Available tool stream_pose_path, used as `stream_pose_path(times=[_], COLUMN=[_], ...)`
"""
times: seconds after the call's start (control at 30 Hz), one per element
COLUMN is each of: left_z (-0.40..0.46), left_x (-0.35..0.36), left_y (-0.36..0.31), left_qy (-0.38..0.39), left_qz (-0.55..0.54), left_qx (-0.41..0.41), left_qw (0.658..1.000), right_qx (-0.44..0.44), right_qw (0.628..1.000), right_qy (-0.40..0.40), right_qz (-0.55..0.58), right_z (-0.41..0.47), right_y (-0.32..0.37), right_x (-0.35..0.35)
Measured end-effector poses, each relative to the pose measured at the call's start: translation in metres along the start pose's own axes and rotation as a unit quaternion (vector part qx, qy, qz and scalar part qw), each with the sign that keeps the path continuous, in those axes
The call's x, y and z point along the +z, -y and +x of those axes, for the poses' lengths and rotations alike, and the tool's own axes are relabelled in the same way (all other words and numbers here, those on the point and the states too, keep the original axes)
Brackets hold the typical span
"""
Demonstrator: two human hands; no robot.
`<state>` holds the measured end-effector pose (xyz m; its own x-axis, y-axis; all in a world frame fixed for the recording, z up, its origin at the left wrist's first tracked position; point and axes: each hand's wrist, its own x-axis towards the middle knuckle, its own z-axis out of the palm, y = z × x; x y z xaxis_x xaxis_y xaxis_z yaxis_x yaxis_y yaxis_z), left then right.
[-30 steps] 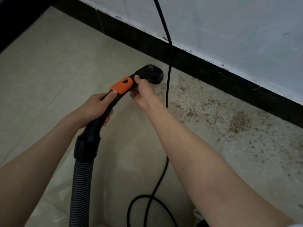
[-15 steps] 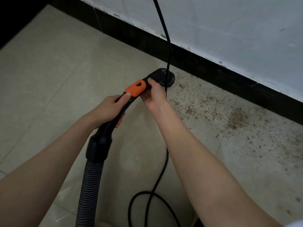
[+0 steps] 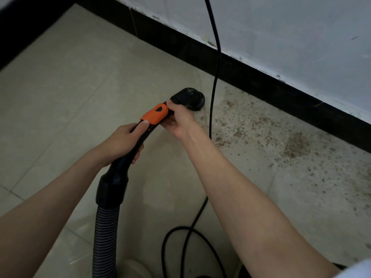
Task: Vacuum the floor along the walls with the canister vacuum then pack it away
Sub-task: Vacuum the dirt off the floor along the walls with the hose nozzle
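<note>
We hold the curved black plastic vacuum handle w/ the orange slider (image 3: 154,115) in both hands. Our left hand (image 3: 122,140) is wrapped round the lower bend of it, thumb up near the orange part, and our right hand (image 3: 178,119) grips the front end, just behind the small round black brush nozzle (image 3: 189,98). The nozzle sits down at the pale tiled floor (image 3: 66,87), near the black skirting strip (image 3: 261,77) under the white wall (image 3: 281,31). The grey ribbed hose (image 3: 105,233) runs down from the handle to the bottom edge; the canister itself isn't in view. What could go wrong: the thin black power cord (image 3: 213,87) hangs right beside the nozzle, so if we sweep to the right it could snag, drag thru the dirt or get tugged. The brown crumbs & dust patch (image 3: 261,137) is spread wide along the wall, and the nozzle is small, so we could miss bits or push them about. The cord also loops on the floor near our feet, so we might trip. Vs. half a sec ago: the nozzle has pulled back a bit from the skirting & now sits left of the cord, not under it. Both hands have stayed on the handle in about the same spots.
</note>
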<state>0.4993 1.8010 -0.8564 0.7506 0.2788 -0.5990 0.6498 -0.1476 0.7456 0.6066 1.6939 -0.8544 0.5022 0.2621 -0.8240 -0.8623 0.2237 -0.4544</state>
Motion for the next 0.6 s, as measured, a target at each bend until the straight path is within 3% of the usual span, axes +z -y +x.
stream_pose_path(times=[0.33,0.6], left_z=[-0.007,-0.015], left_x=[0.025,0.009], left_y=[-0.006,0.012], left_qy=[0.024,0.002], left_qz=[0.013,0.008], left_qx=[0.024,0.005], left_qw=[0.999,1.000], right_qx=[-0.022,-0.043], right_qw=[0.998,0.998], right_qy=[-0.028,-0.024], right_qz=[0.044,-0.032], right_z=[-0.007,-0.014], right_y=[-0.002,-0.018], right_x=[-0.027,-0.013])
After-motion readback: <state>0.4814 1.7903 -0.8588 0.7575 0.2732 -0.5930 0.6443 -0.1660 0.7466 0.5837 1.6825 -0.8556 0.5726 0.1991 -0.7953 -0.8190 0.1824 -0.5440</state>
